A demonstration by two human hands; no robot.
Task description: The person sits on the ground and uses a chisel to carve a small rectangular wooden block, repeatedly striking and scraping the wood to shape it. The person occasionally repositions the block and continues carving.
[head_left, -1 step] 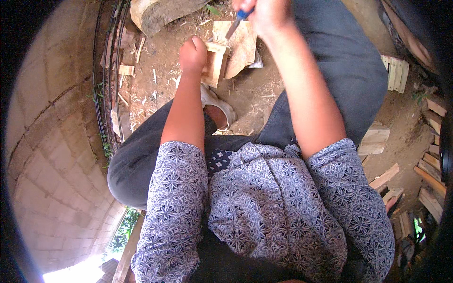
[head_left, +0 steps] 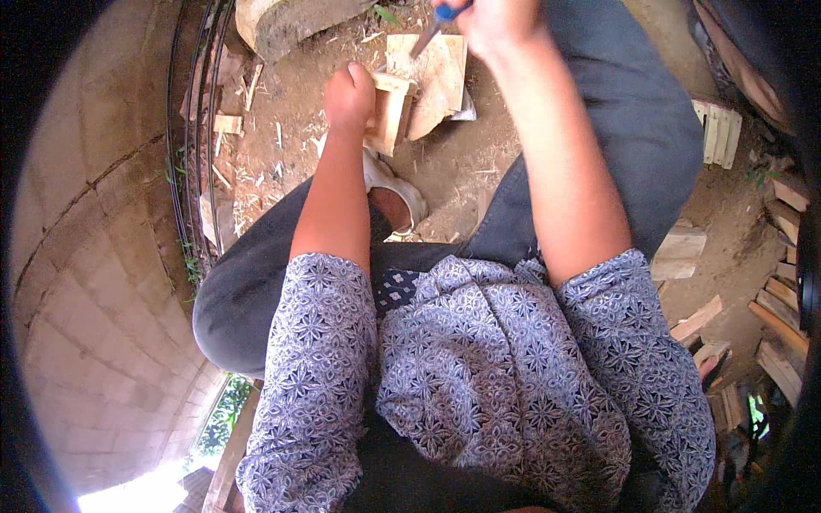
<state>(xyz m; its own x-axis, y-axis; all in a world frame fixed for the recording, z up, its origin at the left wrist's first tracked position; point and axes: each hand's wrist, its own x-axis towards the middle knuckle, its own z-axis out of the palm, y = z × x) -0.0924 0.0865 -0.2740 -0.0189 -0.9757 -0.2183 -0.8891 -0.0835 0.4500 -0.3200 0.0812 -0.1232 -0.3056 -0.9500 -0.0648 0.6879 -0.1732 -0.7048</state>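
Note:
My left hand (head_left: 349, 96) is closed around the left side of a small pale wooden box-like piece (head_left: 395, 120), its thumb on top. The fingers' far side is hidden. Up at the top edge, my right hand (head_left: 500, 27) grips a tool with a blue handle and a narrow grey metal blade (head_left: 425, 38), perhaps a chisel. Its blade slants down to the left, over a flat wooden board (head_left: 440, 73) on the ground just beyond the box. Whether the tip touches the board I cannot tell.
Wood shavings and offcuts (head_left: 227, 124) litter the dirt ground. A large stone (head_left: 299, 21) lies at the far left, near dark cables (head_left: 198, 111) along a block wall (head_left: 94, 256). My shoe (head_left: 398, 190) is below the box. Stacked slats (head_left: 718, 132) and scrap wood (head_left: 780, 329) lie right.
My right hand has lifted slightly up and to the right, taking the blue-handled tool with it. The flat board has shifted a little. My left hand stays almost in place on the wooden piece.

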